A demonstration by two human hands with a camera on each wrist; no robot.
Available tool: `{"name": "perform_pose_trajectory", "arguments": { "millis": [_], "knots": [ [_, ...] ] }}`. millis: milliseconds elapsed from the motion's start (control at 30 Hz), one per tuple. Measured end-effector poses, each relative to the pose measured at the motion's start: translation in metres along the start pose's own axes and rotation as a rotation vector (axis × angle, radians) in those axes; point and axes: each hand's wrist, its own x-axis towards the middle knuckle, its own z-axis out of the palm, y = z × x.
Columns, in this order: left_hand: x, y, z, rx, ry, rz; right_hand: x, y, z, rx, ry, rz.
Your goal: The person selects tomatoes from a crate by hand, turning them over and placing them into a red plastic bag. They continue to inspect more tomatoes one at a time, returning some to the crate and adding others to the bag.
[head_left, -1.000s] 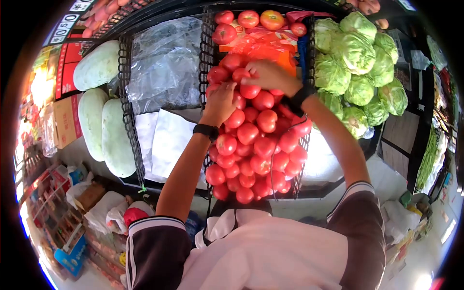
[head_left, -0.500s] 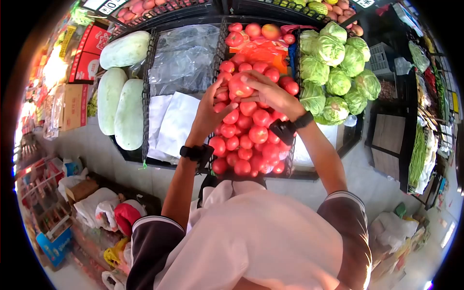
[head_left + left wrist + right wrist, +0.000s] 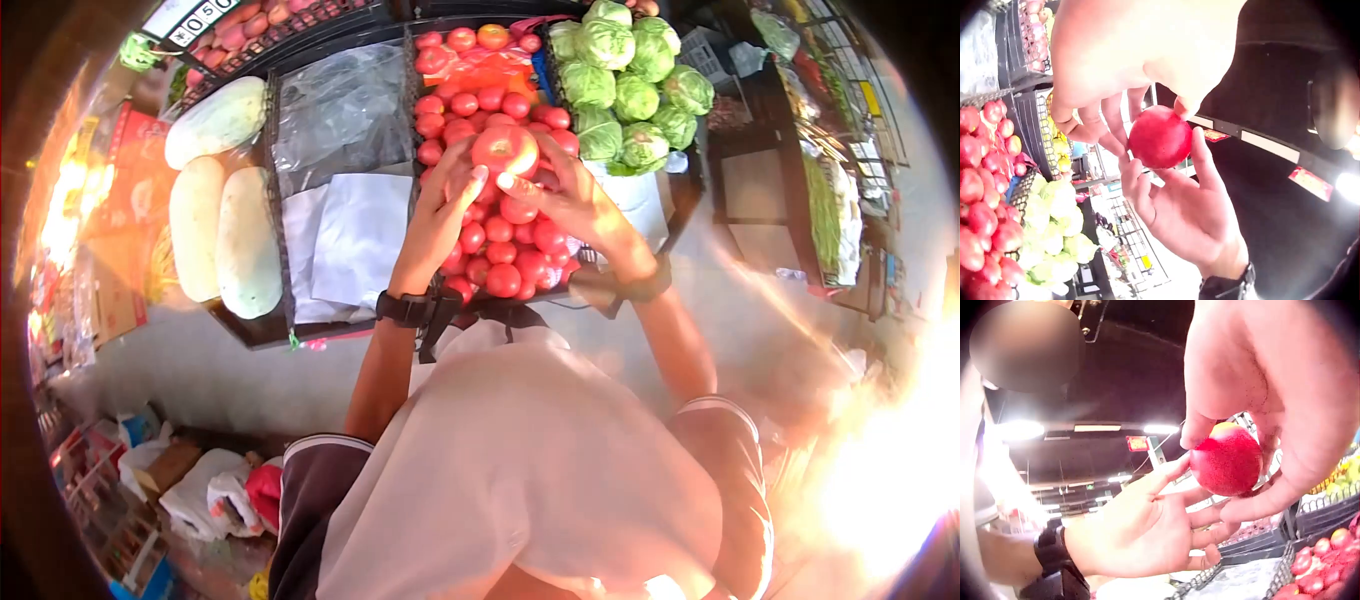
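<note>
Between both hands a large red tomato [image 3: 505,150] is raised above the tomato pile [image 3: 500,250]. My left hand [image 3: 440,225] holds its left side with thumb and fingers. On the other side my right hand [image 3: 582,208] grips it the same way. The left wrist view has the tomato [image 3: 1160,137] between the thumbs and curved fingers of the two hands. In the right wrist view the tomato [image 3: 1227,461] shows a paler, yellowish patch on top, with the right hand [image 3: 1272,387] over it and the left hand [image 3: 1147,531] below.
Left of the pile lie white sheets [image 3: 362,240] and clear plastic [image 3: 345,110], then several pale green winter melons [image 3: 250,240]. Cabbages [image 3: 605,85] are heaped to the right. A black mesh divider [image 3: 272,170] separates melons from plastic. Strong glare covers the lower right.
Both hands were in among the tomatoes; they have lifted one out and brought it up nearer the head camera. The view has shifted, with the cabbages now further left.
</note>
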Motion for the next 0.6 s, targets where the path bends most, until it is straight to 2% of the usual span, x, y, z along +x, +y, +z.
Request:
{"name": "perform_pose_trajectory", "arguments": {
  "millis": [67,133,200,300,367,400,433,467,500,533,600],
  "knots": [
    [-0.003,0.003,0.002,-0.092,-0.018,-0.038,-0.002,-0.015,0.003,-0.442,0.127,-0.189],
    [0.005,-0.003,-0.001,-0.070,-0.047,-0.063,0.004,-0.013,-0.001,-0.524,0.141,-0.339],
    [0.010,0.003,0.002,-0.050,-0.024,-0.008,0.018,-0.003,-0.009,-0.333,0.067,-0.240],
    [0.044,-0.025,-0.002,-0.007,0.017,0.020,0.056,0.012,-0.022,-0.410,0.080,-0.142],
    [0.066,-0.042,-0.008,0.197,0.084,-0.001,0.097,0.025,-0.029,-0.453,0.091,-0.102],
    [0.080,-0.051,-0.012,0.302,0.124,-0.014,0.126,0.042,-0.033,-0.471,0.124,-0.114],
    [0.090,-0.063,-0.017,0.368,0.160,0.055,0.158,0.070,-0.035,-0.483,0.152,-0.125],
    [0.100,-0.070,-0.023,0.414,0.138,0.044,0.194,0.094,-0.037,-0.493,0.181,-0.138],
    [0.108,-0.077,-0.029,0.460,0.114,0.033,0.231,0.111,-0.041,-0.488,0.119,-0.110],
    [0.116,-0.086,-0.032,0.507,0.088,0.016,0.272,0.136,-0.041,-0.545,0.144,-0.201],
    [0.122,-0.108,-0.030,0.628,0.072,-0.041,0.342,0.183,-0.046,-0.668,0.085,-0.082]
  ]
}}
